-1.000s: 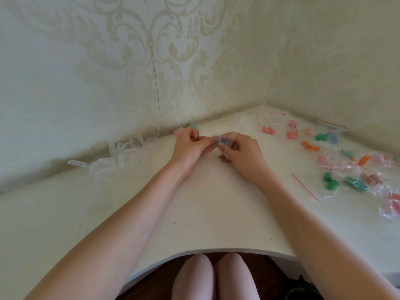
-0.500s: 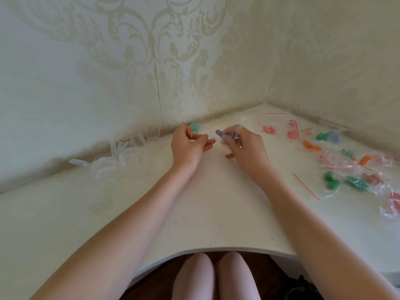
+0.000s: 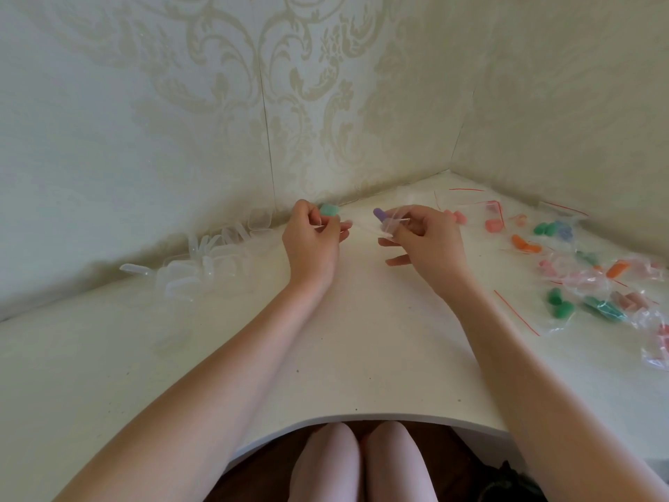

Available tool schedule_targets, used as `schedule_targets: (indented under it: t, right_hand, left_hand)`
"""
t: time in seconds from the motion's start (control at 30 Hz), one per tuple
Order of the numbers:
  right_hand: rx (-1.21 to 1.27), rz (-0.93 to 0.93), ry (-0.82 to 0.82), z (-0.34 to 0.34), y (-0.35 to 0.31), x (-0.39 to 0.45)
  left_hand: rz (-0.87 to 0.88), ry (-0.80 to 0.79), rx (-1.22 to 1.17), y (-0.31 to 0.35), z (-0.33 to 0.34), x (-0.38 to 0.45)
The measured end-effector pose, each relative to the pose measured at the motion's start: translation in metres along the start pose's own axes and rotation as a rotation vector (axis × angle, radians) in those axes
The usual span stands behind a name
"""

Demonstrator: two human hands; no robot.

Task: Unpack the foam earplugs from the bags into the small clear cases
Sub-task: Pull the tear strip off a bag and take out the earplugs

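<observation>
**Two hands over a white corner desk, a purple earplug held in a small bag**

Seen from above, looking down along two bare forearms toward the middle of the frame. Right hand (image 3: 425,240), centre right: thumb and forefinger pinched on a small clear bag (image 3: 389,226), remaining fingers loosely spread below. Poking out of the bag's upper left end, a purple earplug (image 3: 379,214). Left hand (image 3: 312,244), centre left and apart from the right: fingers curled inward, thumb against the fingertips; whether anything thin is gripped cannot be told. Just above the left hand, against the wall, a green earplug (image 3: 328,209).

Left of the hands, along the foot of the wall: a cluster of small clear cases (image 3: 213,257), several with lids flipped up. Right side of the frame: a scatter of clear bags with red seal strips (image 3: 593,284), holding orange, green, pink and blue earplugs, spread from the far corner down toward the right edge. Underneath everything, a white desk (image 3: 362,356) with a curved front edge. Bottom centre, below that edge, two knees.
</observation>
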State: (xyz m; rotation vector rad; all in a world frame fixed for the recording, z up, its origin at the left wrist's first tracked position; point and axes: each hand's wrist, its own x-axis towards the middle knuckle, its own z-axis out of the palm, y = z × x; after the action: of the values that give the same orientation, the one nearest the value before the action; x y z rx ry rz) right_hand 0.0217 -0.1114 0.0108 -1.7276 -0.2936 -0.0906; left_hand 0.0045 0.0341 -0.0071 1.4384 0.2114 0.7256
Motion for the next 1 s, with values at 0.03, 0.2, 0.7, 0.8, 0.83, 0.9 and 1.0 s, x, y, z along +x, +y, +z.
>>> schedule_targets:
  t: [0.03, 0.2, 0.7, 0.8, 0.83, 0.9, 1.0]
  right_hand:
    - [-0.014, -0.022, 0.005, 0.001, 0.000, -0.001]
    - [-0.227, -0.135, -0.095, 0.004, -0.002, -0.005]
    - [-0.057, -0.110, -0.043, 0.004, 0.004, -0.001]
    - [0.055, -0.069, 0.054, 0.005, 0.002, 0.003]
    - [0.103, -0.052, 0.087, 0.004, 0.001, 0.004]
    - [0.159, -0.025, 0.121, 0.000, 0.000, 0.006]
    - [0.094, -0.025, 0.093, 0.000, 0.002, 0.004]
  left_hand:
    - [-0.006, 0.009, -0.002, 0.000, 0.000, 0.001]
    - [-0.047, 0.071, -0.005, 0.000, 0.000, 0.001]
    - [0.185, -0.152, 0.324, -0.001, -0.005, 0.002]
    - [0.103, -0.060, 0.247, 0.000, -0.004, 0.001]
    - [0.101, -0.021, 0.245, 0.000, -0.005, 0.002]
    - [0.097, 0.065, 0.230, 0.000, -0.011, 0.009]
    - [0.156, 0.157, 0.209, 0.001, -0.022, 0.018]
